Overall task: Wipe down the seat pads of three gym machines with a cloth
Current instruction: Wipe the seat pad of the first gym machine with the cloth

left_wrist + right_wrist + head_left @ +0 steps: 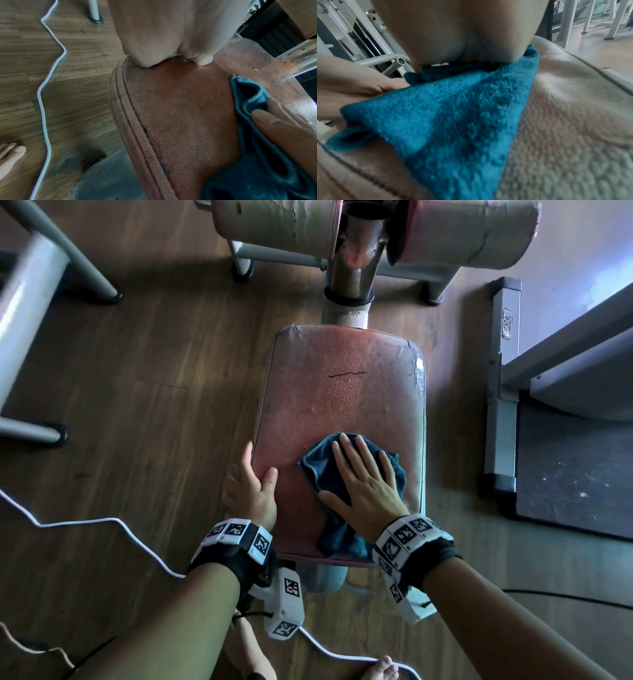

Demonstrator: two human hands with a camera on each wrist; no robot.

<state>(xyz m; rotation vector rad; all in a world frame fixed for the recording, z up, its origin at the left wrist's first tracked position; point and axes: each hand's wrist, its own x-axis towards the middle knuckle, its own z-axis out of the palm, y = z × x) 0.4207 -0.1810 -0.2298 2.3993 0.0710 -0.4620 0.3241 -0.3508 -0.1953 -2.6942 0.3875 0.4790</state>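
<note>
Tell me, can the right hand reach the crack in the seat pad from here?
Probably yes: the right hand lies flat on the blue cloth on the near part of the seat pad, and nothing lies between it and the crack.

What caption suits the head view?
Right hand presses a teal cloth on a worn red seat pad; left hand rests on its edge.

Right grip (365, 487) flat, palm down, fingers spread; left grip (251, 491) relaxed (thumb pointing forward, index straight).
</note>
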